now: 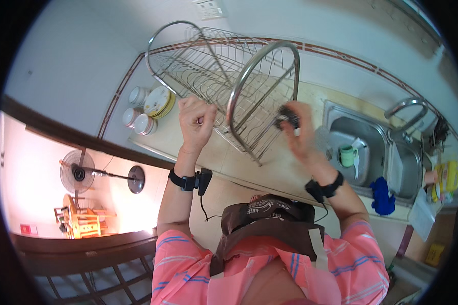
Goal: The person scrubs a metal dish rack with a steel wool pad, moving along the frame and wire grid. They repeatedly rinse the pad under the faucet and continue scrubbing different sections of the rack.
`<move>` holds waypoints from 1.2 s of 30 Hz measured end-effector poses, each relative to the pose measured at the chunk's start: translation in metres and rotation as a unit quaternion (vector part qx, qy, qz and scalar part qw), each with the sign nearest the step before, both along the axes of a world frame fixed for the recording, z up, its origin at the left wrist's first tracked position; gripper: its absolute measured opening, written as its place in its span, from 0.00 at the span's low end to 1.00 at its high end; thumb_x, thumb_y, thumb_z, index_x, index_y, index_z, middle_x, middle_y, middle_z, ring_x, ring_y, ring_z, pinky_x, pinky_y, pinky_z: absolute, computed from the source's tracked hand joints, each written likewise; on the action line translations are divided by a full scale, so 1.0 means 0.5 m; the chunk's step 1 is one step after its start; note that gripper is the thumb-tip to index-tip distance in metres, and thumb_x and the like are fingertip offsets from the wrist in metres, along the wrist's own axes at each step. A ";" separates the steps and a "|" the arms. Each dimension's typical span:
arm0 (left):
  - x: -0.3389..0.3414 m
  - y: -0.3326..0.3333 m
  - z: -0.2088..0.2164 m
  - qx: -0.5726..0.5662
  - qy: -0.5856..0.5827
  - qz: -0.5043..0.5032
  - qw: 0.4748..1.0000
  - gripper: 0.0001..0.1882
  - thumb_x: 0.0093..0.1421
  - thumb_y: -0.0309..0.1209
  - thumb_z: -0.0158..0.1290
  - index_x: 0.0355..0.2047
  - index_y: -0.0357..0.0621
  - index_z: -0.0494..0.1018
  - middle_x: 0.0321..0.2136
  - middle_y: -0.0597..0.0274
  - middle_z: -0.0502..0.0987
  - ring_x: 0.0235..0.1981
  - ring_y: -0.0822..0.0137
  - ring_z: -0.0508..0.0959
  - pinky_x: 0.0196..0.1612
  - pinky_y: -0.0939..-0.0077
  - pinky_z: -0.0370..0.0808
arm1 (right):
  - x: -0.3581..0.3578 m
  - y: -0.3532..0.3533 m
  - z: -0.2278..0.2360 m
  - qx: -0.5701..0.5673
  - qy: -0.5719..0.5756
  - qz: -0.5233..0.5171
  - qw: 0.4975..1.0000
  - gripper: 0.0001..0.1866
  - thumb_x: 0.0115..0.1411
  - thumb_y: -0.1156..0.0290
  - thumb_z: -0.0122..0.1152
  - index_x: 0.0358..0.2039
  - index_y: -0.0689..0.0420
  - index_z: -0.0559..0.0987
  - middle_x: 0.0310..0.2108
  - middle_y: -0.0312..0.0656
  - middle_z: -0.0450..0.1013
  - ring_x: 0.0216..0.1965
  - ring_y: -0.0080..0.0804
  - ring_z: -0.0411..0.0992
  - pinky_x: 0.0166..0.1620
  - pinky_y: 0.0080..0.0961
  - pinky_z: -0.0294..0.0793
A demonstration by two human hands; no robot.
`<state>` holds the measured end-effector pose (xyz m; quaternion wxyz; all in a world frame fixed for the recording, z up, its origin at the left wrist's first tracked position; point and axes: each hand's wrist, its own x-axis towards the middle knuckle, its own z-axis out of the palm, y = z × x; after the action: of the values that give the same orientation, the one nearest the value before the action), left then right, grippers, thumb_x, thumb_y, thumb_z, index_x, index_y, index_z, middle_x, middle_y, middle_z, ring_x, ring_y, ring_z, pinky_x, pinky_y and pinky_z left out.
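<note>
A large metal wire dish rack (237, 99) with looped tube ends stands slantwise on the counter. My left hand (196, 122) is closed in a fist at its front left edge and appears to grip the frame there; the fingers partly hide the spot. In my right hand (301, 129) is a dark scrubbing pad (286, 118), pinched beside the rack's right end loop. A small white piece shows at the pad's lower side. The pad's exact make is blurred.
Stacked white cups (139, 122) and patterned plates (159, 101) stand left of the rack. On the right, a double sink (364, 124) holds a green mug (346, 155); a blue cloth (381, 195) hangs on its front edge. A tap (409, 109) arches over the sink.
</note>
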<state>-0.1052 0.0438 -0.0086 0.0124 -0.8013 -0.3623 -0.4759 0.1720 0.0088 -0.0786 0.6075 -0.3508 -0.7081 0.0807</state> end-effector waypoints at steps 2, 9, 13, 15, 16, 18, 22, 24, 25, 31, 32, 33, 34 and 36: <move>-0.025 -0.027 -0.005 0.023 -0.110 0.035 0.993 0.16 0.66 0.41 0.58 0.24 0.46 0.74 0.24 0.66 0.74 0.31 0.62 0.71 0.44 0.66 0.63 | 0.022 0.013 0.071 0.016 0.107 0.086 0.990 0.23 0.61 0.78 0.65 0.56 0.61 0.71 0.51 0.49 0.70 0.49 0.42 0.72 0.55 0.34 0.72; 0.035 -0.128 -0.048 0.008 -0.124 0.140 0.982 0.10 0.63 0.33 0.61 0.32 0.43 0.73 0.27 0.60 0.70 0.33 0.56 0.69 0.46 0.63 0.64 | -0.093 0.066 0.320 0.166 -0.234 0.175 0.942 0.16 0.56 0.76 0.67 0.46 0.60 0.79 0.48 0.46 0.73 0.52 0.42 0.72 0.56 0.35 0.70; 0.035 -0.113 -0.054 0.032 -0.186 0.146 0.971 0.07 0.57 0.20 0.59 0.28 0.44 0.72 0.23 0.62 0.67 0.31 0.57 0.69 0.46 0.66 0.64 | -0.198 0.074 0.348 0.284 -0.398 0.162 0.857 0.06 0.54 0.70 0.64 0.31 0.55 0.78 0.37 0.37 0.72 0.43 0.35 0.72 0.46 0.31 0.70; 0.030 -0.106 -0.062 0.042 -0.211 0.127 0.968 0.08 0.52 0.18 0.59 0.26 0.46 0.73 0.23 0.62 0.71 0.31 0.56 0.71 0.45 0.66 0.65 | -0.229 0.076 0.350 0.285 -0.440 0.145 0.839 0.05 0.54 0.67 0.62 0.27 0.52 0.76 0.32 0.34 0.71 0.39 0.31 0.71 0.44 0.29 0.68; 0.026 -0.098 -0.064 0.056 -0.218 0.130 0.966 0.09 0.51 0.18 0.60 0.26 0.46 0.73 0.24 0.62 0.72 0.31 0.56 0.71 0.44 0.66 0.66 | -0.252 0.077 0.348 0.274 -0.437 0.145 0.844 0.07 0.53 0.65 0.62 0.23 0.52 0.76 0.28 0.34 0.72 0.35 0.33 0.73 0.40 0.30 0.70; 0.018 -0.087 -0.066 0.143 -0.201 0.134 0.960 0.11 0.47 0.19 0.64 0.27 0.45 0.73 0.23 0.61 0.75 0.30 0.55 0.73 0.39 0.63 0.68 | -0.273 0.080 0.344 0.241 -0.473 0.163 0.831 0.08 0.53 0.65 0.63 0.21 0.51 0.75 0.25 0.34 0.72 0.31 0.33 0.74 0.35 0.31 0.72; 0.019 -0.083 -0.061 0.124 -0.138 0.148 0.971 0.11 0.49 0.21 0.64 0.27 0.44 0.71 0.21 0.61 0.71 0.27 0.54 0.71 0.34 0.65 0.68 | -0.266 0.096 0.333 0.243 -0.424 0.170 0.856 0.12 0.54 0.62 0.65 0.19 0.52 0.75 0.20 0.35 0.70 0.22 0.35 0.74 0.24 0.33 0.71; 0.032 -0.085 -0.055 0.110 -0.104 0.142 0.978 0.12 0.50 0.23 0.65 0.26 0.44 0.70 0.19 0.62 0.69 0.24 0.56 0.69 0.32 0.67 0.66 | -0.231 0.105 0.326 0.220 -0.394 0.156 0.879 0.13 0.56 0.62 0.66 0.20 0.52 0.76 0.20 0.35 0.69 0.22 0.36 0.73 0.24 0.33 0.71; 0.041 -0.089 -0.054 0.087 -0.093 0.148 0.981 0.13 0.50 0.24 0.66 0.25 0.45 0.69 0.19 0.63 0.68 0.22 0.57 0.68 0.31 0.67 0.65 | -0.211 0.113 0.326 0.212 -0.383 0.144 0.887 0.13 0.57 0.62 0.66 0.21 0.52 0.76 0.20 0.35 0.69 0.21 0.37 0.73 0.24 0.33 0.71; 0.071 -0.083 -0.038 0.069 -0.094 0.144 0.983 0.20 0.50 0.31 0.70 0.22 0.48 0.65 0.17 0.67 0.65 0.19 0.62 0.64 0.29 0.67 0.60 | -0.114 0.154 0.349 0.170 -0.354 0.093 0.915 0.11 0.64 0.63 0.62 0.27 0.54 0.82 0.27 0.36 0.79 0.23 0.38 0.75 0.24 0.34 0.72; 0.072 -0.082 -0.037 0.072 -0.086 0.148 0.983 0.20 0.50 0.32 0.70 0.22 0.49 0.65 0.17 0.67 0.64 0.18 0.62 0.64 0.30 0.68 0.59 | -0.102 0.166 0.355 0.163 -0.326 0.103 0.925 0.11 0.64 0.63 0.62 0.28 0.55 0.82 0.28 0.36 0.79 0.23 0.39 0.75 0.24 0.34 0.71; 0.072 -0.080 -0.035 0.080 -0.093 0.143 0.982 0.20 0.50 0.32 0.70 0.22 0.49 0.65 0.18 0.67 0.64 0.18 0.62 0.64 0.30 0.68 0.59 | -0.087 0.171 0.353 0.109 -0.290 0.131 0.942 0.14 0.67 0.62 0.59 0.28 0.57 0.81 0.26 0.37 0.78 0.22 0.36 0.73 0.25 0.33 0.70; 0.072 -0.077 -0.035 0.083 -0.101 0.137 0.982 0.20 0.50 0.32 0.70 0.22 0.49 0.65 0.18 0.67 0.64 0.18 0.62 0.64 0.30 0.68 0.59 | -0.068 0.173 0.348 0.040 -0.255 0.151 0.954 0.17 0.70 0.61 0.55 0.28 0.59 0.81 0.25 0.38 0.76 0.21 0.33 0.71 0.25 0.31 0.68; 0.071 -0.073 -0.034 0.092 -0.109 0.129 0.981 0.19 0.52 0.32 0.69 0.21 0.49 0.65 0.18 0.66 0.65 0.19 0.62 0.63 0.30 0.68 0.59 | -0.029 0.188 0.330 -0.064 -0.173 0.118 0.976 0.21 0.73 0.59 0.49 0.27 0.60 0.78 0.23 0.37 0.72 0.22 0.27 0.67 0.27 0.28 0.64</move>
<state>-0.0696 0.0072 -0.0254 0.1078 -0.6865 -0.4168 -0.5860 0.1574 0.1026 0.0862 0.4381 -0.3115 -0.8323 0.1352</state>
